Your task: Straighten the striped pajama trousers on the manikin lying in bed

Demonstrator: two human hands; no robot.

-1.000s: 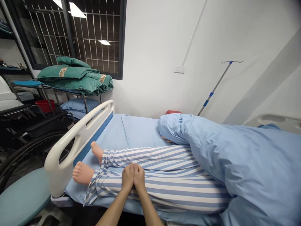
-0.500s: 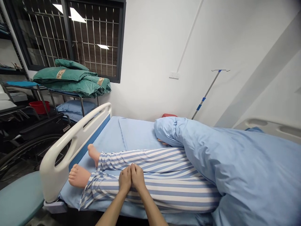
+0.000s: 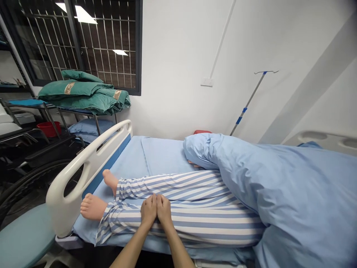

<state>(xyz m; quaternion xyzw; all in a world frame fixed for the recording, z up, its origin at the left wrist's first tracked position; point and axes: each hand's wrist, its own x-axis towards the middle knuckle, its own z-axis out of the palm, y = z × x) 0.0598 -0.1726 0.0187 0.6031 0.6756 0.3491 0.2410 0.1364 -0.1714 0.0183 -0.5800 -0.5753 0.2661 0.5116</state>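
A manikin in blue-and-white striped trousers (image 3: 212, 223) lies on the bed, both bare feet (image 3: 94, 207) toward the footboard. My left hand (image 3: 148, 209) and my right hand (image 3: 164, 209) are side by side over the manikin's near leg. Backs up, the fingers of both curl down over the far side of that leg, and the fingertips are hidden. The thumbs cannot be made out. A light blue quilt (image 3: 267, 186) is bunched over the upper body; part of a manikin hand (image 3: 193, 163) peeks from under its edge.
A white footboard (image 3: 64, 178) closes the bed's left end, with a pale green stool (image 3: 26, 238) and a wheelchair (image 3: 50, 156) beyond. Folded green bedding (image 3: 89, 95) lies on a rack under the barred window. An IV pole (image 3: 247, 106) stands against the far wall.
The view has shifted slightly. My hands stay on the same leg, with the fingers of the two hands now a little farther apart. The manikin and quilt have not visibly moved.
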